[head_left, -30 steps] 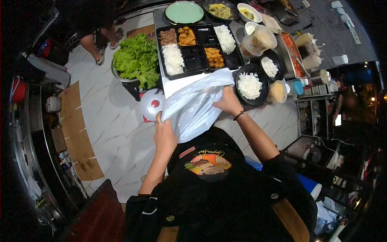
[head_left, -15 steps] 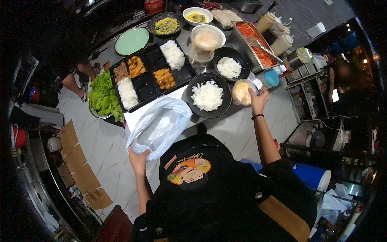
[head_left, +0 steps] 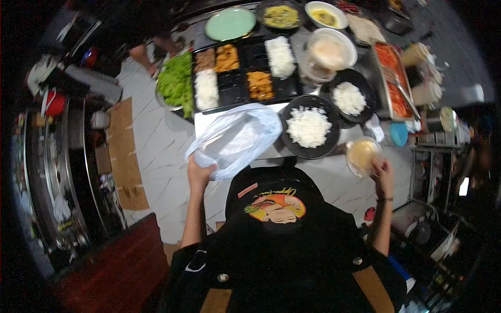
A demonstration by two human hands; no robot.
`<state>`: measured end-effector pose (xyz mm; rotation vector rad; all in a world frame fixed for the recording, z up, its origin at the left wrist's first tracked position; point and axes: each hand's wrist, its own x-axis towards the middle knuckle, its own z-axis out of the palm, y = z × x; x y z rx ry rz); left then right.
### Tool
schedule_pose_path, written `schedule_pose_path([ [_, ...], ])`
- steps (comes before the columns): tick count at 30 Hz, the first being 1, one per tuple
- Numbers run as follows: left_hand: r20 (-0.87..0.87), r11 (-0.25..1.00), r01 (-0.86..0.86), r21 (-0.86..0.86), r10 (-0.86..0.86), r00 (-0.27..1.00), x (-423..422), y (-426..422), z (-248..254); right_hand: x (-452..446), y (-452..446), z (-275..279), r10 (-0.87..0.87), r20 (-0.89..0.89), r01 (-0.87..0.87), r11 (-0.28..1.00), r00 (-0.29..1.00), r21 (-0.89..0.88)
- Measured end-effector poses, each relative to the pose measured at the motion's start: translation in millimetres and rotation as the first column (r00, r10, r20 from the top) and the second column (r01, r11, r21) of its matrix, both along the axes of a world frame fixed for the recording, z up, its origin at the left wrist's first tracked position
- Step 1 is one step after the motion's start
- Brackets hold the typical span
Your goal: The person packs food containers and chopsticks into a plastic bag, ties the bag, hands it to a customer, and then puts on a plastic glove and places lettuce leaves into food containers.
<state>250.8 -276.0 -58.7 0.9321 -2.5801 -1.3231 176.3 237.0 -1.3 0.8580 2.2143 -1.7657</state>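
Note:
My left hand (head_left: 200, 173) grips the rim of a whitish plastic bag (head_left: 237, 141), whose mouth hangs open at the table's front edge. On the right, my right hand (head_left: 382, 173) has its fingers closed on the edge of a round clear container (head_left: 362, 156) with pale yellow contents; motion blurs it slightly. Between the bag and that container sits a black bowl of rice (head_left: 309, 128). A second black bowl of rice (head_left: 350, 99) stands just behind it. Black compartment trays (head_left: 229, 81) with rice, meat and orange food lie behind the bag.
Lettuce (head_left: 176, 83) fills a bowl at the left. Toward the back are a green plate (head_left: 230, 24), a bowl of yellow food (head_left: 326, 15) and stacked tubs (head_left: 329, 52). A metal tray of red food (head_left: 392, 78) and squeeze bottles (head_left: 427, 93) stand right. Another person's legs (head_left: 143, 57) show upper left.
My right hand let go of the bag, reached right and took hold of the round container, which is now nearer me. My left hand still holds the bag. The view has shifted.

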Motion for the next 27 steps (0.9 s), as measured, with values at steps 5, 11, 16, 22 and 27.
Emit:
schedule_pose_path([
  [5,0.012,0.997,0.065,-0.044,-0.065,0.998,1,-1,3,-4,-67,103,0.315,-0.063,-0.316,0.949,0.947,0.002],
  [11,0.033,0.993,0.115,-0.027,-0.114,0.993,-6,-11,2,-34,-258,56,0.614,-0.059,-0.591,0.724,0.787,-0.356],
  [16,-0.004,0.987,0.155,0.036,-0.155,0.988,1,-39,-8,-49,-339,-44,0.668,-0.056,-0.646,0.689,0.742,-0.329],
  [22,-0.036,0.967,0.243,0.073,-0.241,0.97,10,-61,-1,-68,-328,-52,0.727,-0.026,-0.664,0.641,0.687,0.386],
  [27,0.014,0.945,0.305,0.117,-0.308,0.951,4,-70,19,-71,-329,-28,0.773,0.071,-0.628,0.455,0.631,0.632],
])
